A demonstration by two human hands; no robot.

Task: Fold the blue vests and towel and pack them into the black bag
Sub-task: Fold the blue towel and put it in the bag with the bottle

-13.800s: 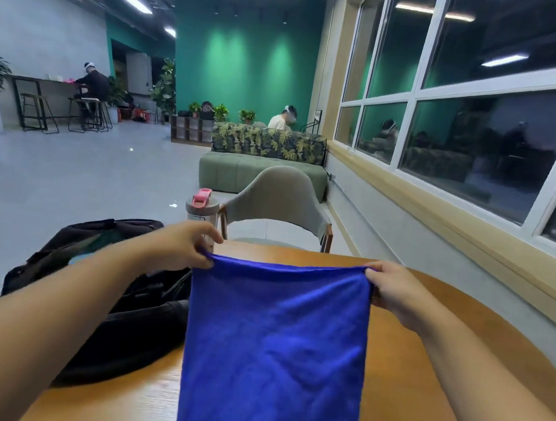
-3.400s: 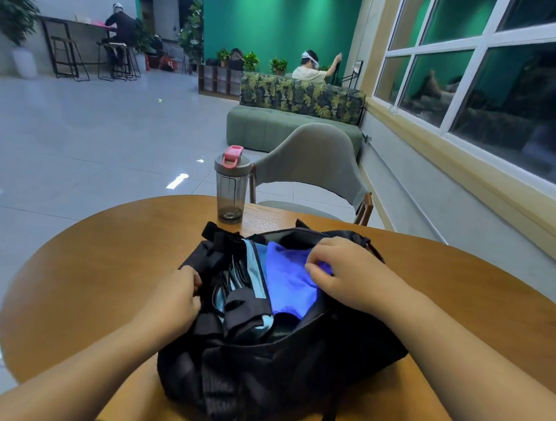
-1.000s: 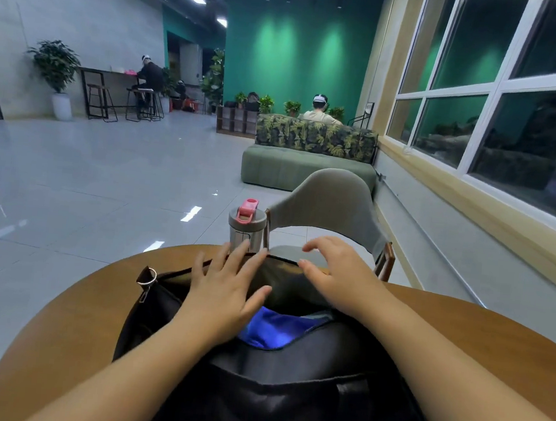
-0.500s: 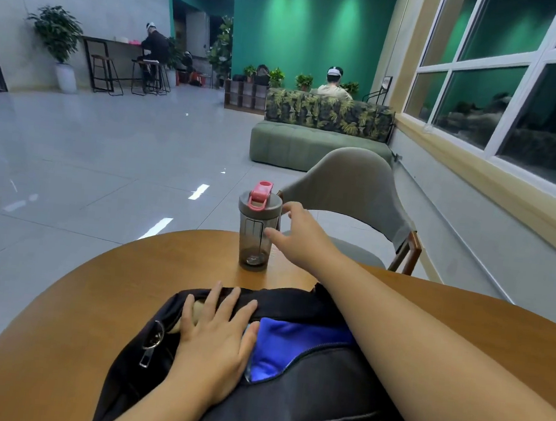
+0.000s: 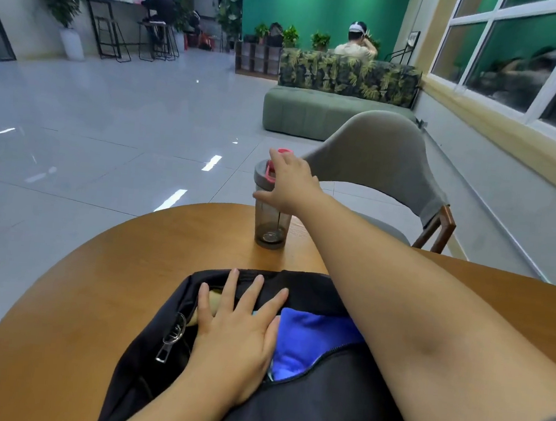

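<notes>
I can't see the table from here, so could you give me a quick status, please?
Left hand flat on black bag. Right hand at shaker bottle. Blue cloth inside, bag unzipped.

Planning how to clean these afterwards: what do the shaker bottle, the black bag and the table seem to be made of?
Shaker bottle: smoky see-through body, probably plastic, with a grey lid and pink cap. Black bag: matte woven fabric, likely nylon, with a metal-looking zip pull. Table: smooth brown top with faint grain, wood or veneer.
</notes>
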